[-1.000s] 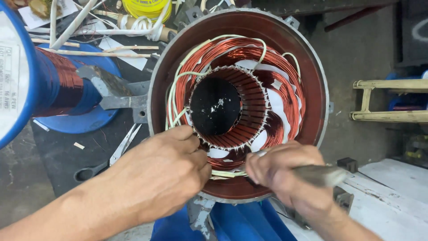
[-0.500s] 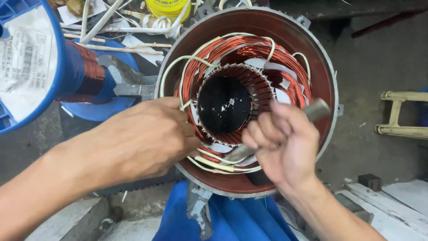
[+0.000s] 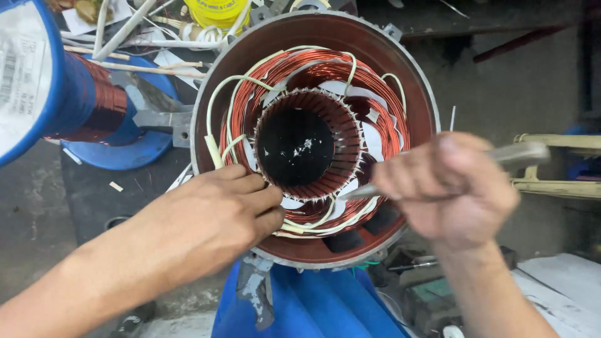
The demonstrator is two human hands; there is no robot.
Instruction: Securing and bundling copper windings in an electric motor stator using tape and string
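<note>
A: Largest item first. Entry?

B: Motor stator housing [image 3: 413,69], round, dark red-brown inside, metal rim, open end facing the camera. It fills the centre of the view and stands on a blue support [image 3: 313,307].

A: Inside it?

B: Copper windings [image 3: 300,72] ring the bore, with white insulation paper [image 3: 370,141] between coil groups. Cream sleeved leads [image 3: 216,119] loop along the left inner wall. The slotted core [image 3: 341,125] surrounds a dark hollow centre.

A: Next in size.

B: Blue spool of copper wire [image 3: 81,103], upper left, lying on its side, near the housing but apart from it. Behind it, a yellow reel [image 3: 216,9] and loose white sleeves [image 3: 125,28].

A: Hands?

B: Left hand [image 3: 206,219] rests on the lower left rim of the housing, fingers curled narrow, tips pressing on the windings at the edge of the core. I cannot tell whether it pinches a wire.

A: Right?

B: Right hand [image 3: 451,188] is a closed fist around a metal tool [image 3: 519,152]. The handle juts out to the right; the thin tip points left and meets the windings at the lower right of the core. The hand is blurred.

A: Smallest?

B: White scraps [image 3: 116,186] on the dark table, left of the housing.
</note>
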